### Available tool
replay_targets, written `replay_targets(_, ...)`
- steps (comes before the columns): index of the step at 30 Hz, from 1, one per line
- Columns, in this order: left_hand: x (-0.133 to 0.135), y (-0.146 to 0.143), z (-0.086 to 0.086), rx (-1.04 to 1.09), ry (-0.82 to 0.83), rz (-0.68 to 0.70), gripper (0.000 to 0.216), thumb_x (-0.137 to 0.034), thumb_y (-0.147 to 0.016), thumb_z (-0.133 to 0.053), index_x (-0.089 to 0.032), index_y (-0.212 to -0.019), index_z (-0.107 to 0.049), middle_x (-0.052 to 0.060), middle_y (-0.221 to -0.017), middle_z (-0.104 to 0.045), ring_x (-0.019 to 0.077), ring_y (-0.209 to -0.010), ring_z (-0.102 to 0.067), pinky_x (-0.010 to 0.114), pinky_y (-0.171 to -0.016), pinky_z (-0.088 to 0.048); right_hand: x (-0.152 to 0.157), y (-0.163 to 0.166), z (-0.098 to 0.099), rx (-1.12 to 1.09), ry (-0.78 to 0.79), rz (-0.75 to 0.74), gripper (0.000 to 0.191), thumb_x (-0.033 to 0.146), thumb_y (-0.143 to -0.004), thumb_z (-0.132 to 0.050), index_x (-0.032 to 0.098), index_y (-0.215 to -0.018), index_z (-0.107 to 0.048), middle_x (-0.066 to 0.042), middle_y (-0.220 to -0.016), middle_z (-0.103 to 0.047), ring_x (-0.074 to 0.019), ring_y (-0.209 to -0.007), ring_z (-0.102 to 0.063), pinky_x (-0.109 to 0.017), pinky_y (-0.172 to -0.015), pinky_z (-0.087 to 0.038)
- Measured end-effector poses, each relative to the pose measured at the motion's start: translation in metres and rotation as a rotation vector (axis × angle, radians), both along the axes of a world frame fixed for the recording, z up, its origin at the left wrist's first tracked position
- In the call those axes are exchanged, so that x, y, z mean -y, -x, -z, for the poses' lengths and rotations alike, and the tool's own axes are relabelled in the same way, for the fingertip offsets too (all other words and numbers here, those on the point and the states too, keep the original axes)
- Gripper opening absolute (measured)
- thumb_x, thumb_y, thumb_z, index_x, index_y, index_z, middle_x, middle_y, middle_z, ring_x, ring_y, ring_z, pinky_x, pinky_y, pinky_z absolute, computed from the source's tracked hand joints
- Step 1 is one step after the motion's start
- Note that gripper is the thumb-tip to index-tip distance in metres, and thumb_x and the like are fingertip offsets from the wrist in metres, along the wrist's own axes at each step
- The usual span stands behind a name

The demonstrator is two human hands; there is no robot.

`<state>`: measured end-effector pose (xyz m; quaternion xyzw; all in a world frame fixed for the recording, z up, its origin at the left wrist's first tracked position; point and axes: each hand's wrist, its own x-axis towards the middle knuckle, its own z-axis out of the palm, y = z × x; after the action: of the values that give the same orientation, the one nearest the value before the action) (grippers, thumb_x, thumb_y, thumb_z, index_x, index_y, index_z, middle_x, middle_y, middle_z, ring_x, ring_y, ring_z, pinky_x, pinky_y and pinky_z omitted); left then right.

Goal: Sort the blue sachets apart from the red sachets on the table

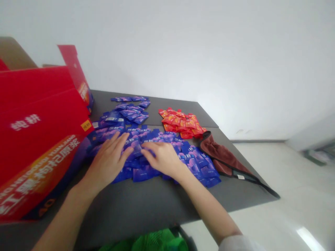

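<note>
Blue sachets point(193, 158) lie in a loose, overlapping heap across the middle of the dark worktop point(146, 205), running from its far left part down towards the near edge, and both hands rest on the near part of that heap. The left hand point(110, 158) lies palm down with its fingers point(123, 141) straight and slightly fanned, holding nothing; flat like this, it seems to pin the slippery packets down. The right hand point(163, 158) is also palm down, its fingers point(146, 150) pointing left towards the other hand and touching a sachet; whether they pinch it I cannot tell. Red sachets point(181, 123) form their own heap farther back and apart, so the colours look sorted. An open red carton point(39, 139) stands at the left, touching the blue heap, within easy reach. A brown cloth point(222, 157) lies just right of the heap.
</note>
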<state>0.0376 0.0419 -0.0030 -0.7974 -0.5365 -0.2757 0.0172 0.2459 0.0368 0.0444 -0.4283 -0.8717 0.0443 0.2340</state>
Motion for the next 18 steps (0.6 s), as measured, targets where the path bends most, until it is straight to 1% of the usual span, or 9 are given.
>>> replay_targets(2, -0.008, -0.004, 0.008, -0.102, 0.148, 0.025, 0.076, -0.063, -0.094, -0.023, -0.007, -0.146, -0.034, 0.016, -0.151, -0.034, 0.0309, -0.145, -0.022, 0.053, -0.116, -0.027, -0.014, -0.029, 0.000, -0.069, 0.046, 0.000, 0.030, 0.034, -0.092, -0.060, 0.016, -0.116, -0.065, -0.012, -0.121, -0.067, -0.0220, -0.118, -0.060, -0.031, -0.099, -0.046)
replay_targets(4, -0.011, -0.007, 0.017, -0.180, 0.280, 0.045, 0.081, -0.065, -0.091, -0.030, -0.007, -0.148, -0.029, 0.016, -0.154, -0.027, 0.0327, -0.145, -0.020, 0.055, -0.115, -0.029, -0.026, -0.053, 0.005, -0.030, 0.150, 0.005, 0.051, 0.028, -0.078, -0.076, 0.014, -0.125, -0.062, -0.016, -0.132, -0.060, -0.0256, -0.129, -0.052, -0.034, -0.107, -0.040)
replay_targets(5, -0.012, -0.007, 0.021, -0.202, 0.323, 0.049, 0.082, -0.065, -0.091, -0.031, -0.006, -0.148, -0.029, 0.016, -0.154, -0.027, 0.0335, -0.144, -0.021, 0.055, -0.114, -0.030, -0.030, -0.061, 0.009, 0.010, 0.210, 0.007, 0.059, 0.022, -0.074, -0.080, 0.013, -0.129, -0.059, -0.016, -0.134, -0.059, -0.0265, -0.129, -0.051, -0.035, -0.108, -0.040)
replay_targets(7, -0.012, -0.003, 0.027, -0.214, 0.351, 0.058, 0.078, -0.062, -0.091, -0.032, -0.007, -0.146, -0.033, 0.015, -0.153, -0.029, 0.0329, -0.143, -0.024, 0.054, -0.113, -0.032, -0.032, -0.069, 0.019, 0.083, 0.290, 0.002, 0.061, 0.012, -0.074, -0.076, 0.014, -0.132, -0.057, -0.014, -0.132, -0.060, -0.0262, -0.126, -0.055, -0.035, -0.106, -0.041)
replay_targets(9, -0.013, 0.003, 0.030, -0.222, 0.361, 0.077, 0.073, -0.060, -0.092, -0.031, -0.011, -0.145, -0.037, 0.012, -0.153, -0.031, 0.0306, -0.144, -0.024, 0.052, -0.114, -0.031, -0.027, -0.068, 0.027, 0.141, 0.305, 0.022, 0.049, 0.011, -0.080, -0.069, 0.016, -0.128, -0.061, -0.012, -0.123, -0.066, -0.0263, -0.117, -0.061, -0.035, -0.101, -0.045)
replay_targets(12, -0.012, 0.012, 0.029, -0.228, 0.362, 0.088, 0.071, -0.061, -0.091, -0.033, -0.015, -0.146, -0.037, 0.010, -0.153, -0.031, 0.0306, -0.144, -0.022, 0.054, -0.114, -0.030, -0.015, -0.064, 0.031, 0.218, 0.248, 0.063, 0.037, 0.020, -0.086, -0.065, 0.017, -0.123, -0.064, -0.013, -0.110, -0.071, -0.0288, -0.105, -0.067, -0.037, -0.092, -0.050)
replay_targets(14, -0.012, 0.014, 0.026, -0.203, 0.333, 0.089, 0.075, -0.065, -0.089, -0.036, -0.018, -0.148, -0.033, 0.010, -0.154, -0.030, 0.0320, -0.144, -0.021, 0.057, -0.113, -0.030, -0.010, -0.063, 0.028, 0.220, 0.212, 0.019, 0.034, 0.027, -0.088, -0.066, 0.019, -0.120, -0.066, -0.012, -0.108, -0.072, -0.0276, -0.102, -0.068, -0.036, -0.088, -0.051)
replay_targets(16, -0.013, 0.010, 0.021, -0.141, 0.277, 0.103, 0.075, -0.067, -0.091, -0.034, -0.019, -0.148, -0.032, 0.010, -0.154, -0.031, 0.0312, -0.144, -0.022, 0.056, -0.113, -0.030, -0.011, -0.065, 0.025, 0.159, 0.167, -0.025, 0.035, 0.039, -0.089, -0.064, 0.019, -0.117, -0.066, -0.012, -0.114, -0.069, -0.0261, -0.106, -0.066, -0.035, -0.091, -0.049)
replay_targets(18, -0.016, 0.002, 0.017, -0.085, 0.241, 0.120, 0.071, -0.064, -0.094, -0.026, -0.017, -0.148, -0.031, 0.011, -0.154, -0.031, 0.0281, -0.145, -0.022, 0.052, -0.115, -0.028, -0.018, -0.065, 0.022, 0.085, 0.123, -0.036, 0.044, 0.049, -0.087, -0.063, 0.018, -0.118, -0.066, -0.015, -0.124, -0.064, -0.0267, -0.115, -0.062, -0.037, -0.096, -0.047)
